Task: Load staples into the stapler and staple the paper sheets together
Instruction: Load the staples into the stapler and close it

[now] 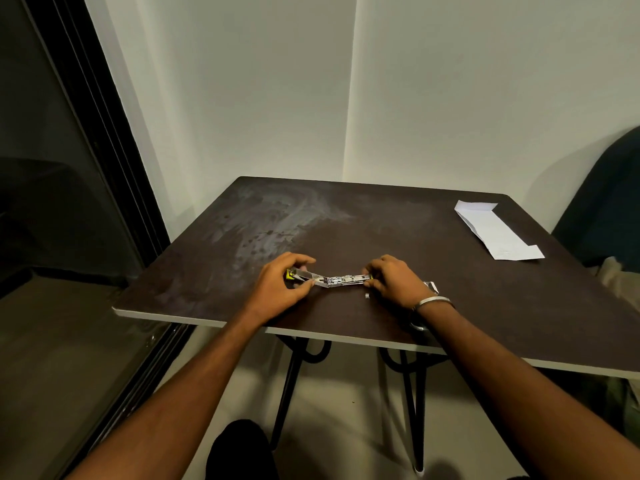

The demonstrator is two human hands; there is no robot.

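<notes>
Here, the stapler [337, 280] lies swung open on the table [346, 220]. Left hand [282, 284] grips one end, right hand [394, 280] the other. Whether staples sit inside is unclear.

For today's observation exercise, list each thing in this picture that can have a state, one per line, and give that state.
stapler: swung open flat on the table, held at both ends
left hand: gripping the stapler's left end
right hand: gripping the stapler's right end
paper sheets: lying flat at the far right of the table, untouched, corners folded
table: upright, top smudged
</notes>
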